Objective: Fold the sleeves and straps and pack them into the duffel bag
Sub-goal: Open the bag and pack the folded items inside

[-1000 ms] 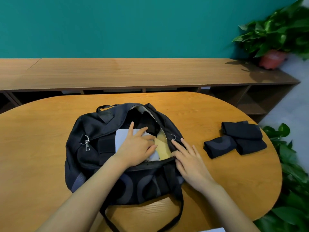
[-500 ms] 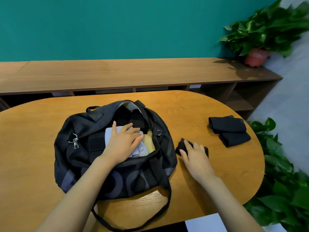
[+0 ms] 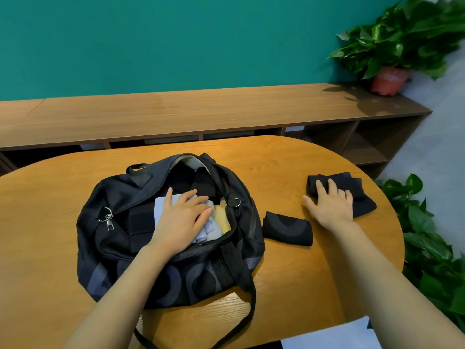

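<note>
A black duffel bag [image 3: 125, 205] lies unzipped on the wooden table, with a pale blue folded sleeve [image 3: 161, 205] and something yellow inside. My left hand [image 3: 181, 220] presses flat on the blue fabric in the bag's mouth. One folded black sleeve [image 3: 286, 229] lies on the table just right of the bag. Two more folded black pieces [image 3: 362, 197] sit stacked further right, and my right hand [image 3: 329, 202] rests on them with fingers spread.
The oval table [image 3: 289, 167] ends close behind the black stack on the right. The bag's shoulder strap [image 3: 247, 298] loops over the near table edge. A low wooden shelf runs along the teal wall, with a potted plant [image 3: 388, 81] on its right end.
My right hand pulled one black folded sleeve next to the bag, left it there and moved right onto the stacked black pieces. My left hand stayed pressing inside the bag.
</note>
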`<action>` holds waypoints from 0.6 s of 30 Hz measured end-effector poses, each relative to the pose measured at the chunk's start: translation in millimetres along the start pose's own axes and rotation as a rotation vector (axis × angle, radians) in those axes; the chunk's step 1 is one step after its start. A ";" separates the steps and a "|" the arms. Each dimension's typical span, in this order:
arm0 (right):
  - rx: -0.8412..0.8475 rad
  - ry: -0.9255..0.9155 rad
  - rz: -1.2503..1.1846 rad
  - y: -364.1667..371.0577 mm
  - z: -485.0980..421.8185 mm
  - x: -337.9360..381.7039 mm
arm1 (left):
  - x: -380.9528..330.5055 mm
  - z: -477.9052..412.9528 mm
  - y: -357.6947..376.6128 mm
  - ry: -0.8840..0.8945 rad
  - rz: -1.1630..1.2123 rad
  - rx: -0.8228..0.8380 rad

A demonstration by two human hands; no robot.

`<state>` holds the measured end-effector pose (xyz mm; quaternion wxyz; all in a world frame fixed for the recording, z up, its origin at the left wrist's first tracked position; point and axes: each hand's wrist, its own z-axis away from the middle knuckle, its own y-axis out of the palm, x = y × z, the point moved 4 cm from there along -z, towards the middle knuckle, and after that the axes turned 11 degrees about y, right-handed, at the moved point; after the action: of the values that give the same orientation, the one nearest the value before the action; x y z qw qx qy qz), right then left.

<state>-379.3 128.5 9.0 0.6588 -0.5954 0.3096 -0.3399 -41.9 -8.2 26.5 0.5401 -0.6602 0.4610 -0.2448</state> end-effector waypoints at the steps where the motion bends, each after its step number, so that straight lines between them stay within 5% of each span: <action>1: -0.021 -0.034 -0.010 -1.8 2.9 8.0 | 0.2 -0.4 0.3 -0.001 -0.007 -0.004; 8: -0.044 -0.261 -0.158 -12.6 24.1 57.4 | 0.0 0.9 2.0 0.013 -0.043 -0.023; 12: -0.189 -0.166 -0.218 -31.4 1.7 40.1 | -1.5 1.3 2.2 0.018 -0.049 -0.030; 18: 0.257 0.077 -0.125 -20.8 -39.4 23.0 | 0.8 -0.9 1.5 -0.003 -0.008 -0.010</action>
<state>-399.7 85.8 25.7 0.6949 -0.5108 0.2506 -0.4398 -42.8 -9.4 25.2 0.5364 -0.6653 0.4586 -0.2436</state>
